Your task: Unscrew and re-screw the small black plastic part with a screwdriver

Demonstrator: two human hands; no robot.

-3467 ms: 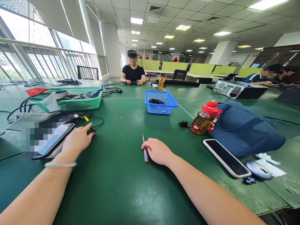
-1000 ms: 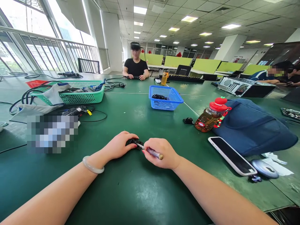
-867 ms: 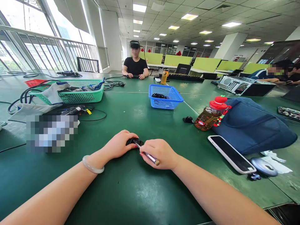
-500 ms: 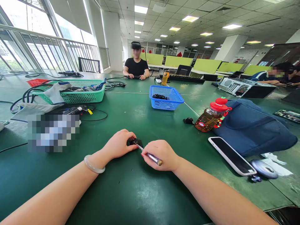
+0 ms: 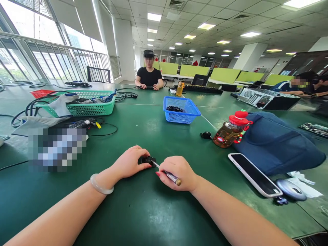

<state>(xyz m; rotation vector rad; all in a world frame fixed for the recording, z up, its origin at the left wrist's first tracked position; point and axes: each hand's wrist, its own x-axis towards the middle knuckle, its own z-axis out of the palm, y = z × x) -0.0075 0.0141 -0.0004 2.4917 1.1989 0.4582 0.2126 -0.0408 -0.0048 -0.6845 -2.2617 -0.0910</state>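
On the green table, a small black part (image 5: 147, 160) lies under the fingers of my left hand (image 5: 133, 161), which grips it at its left side. Its exact kind is too small to make out. My right hand (image 5: 177, 173) is closed around the handle of a screwdriver (image 5: 169, 176). The metal shaft slants up and left from my fist, and its tip meets the right side of the black part. A pale bangle (image 5: 100, 186) circles my left wrist.
Beyond my hands stands a blue basket (image 5: 182, 116) with black pieces inside. A green basket (image 5: 88, 109) with gloves and cables is at left. On the right are a red-lidded bottle (image 5: 228, 131), a blue bag (image 5: 279, 147) and a phone (image 5: 253, 174). A person (image 5: 149, 77) sits opposite.
The screwdriver tip has moved slightly right along the black part, with my right hand shifting a little the same way. My left hand keeps its hold. The whole view has tilted slightly upward.
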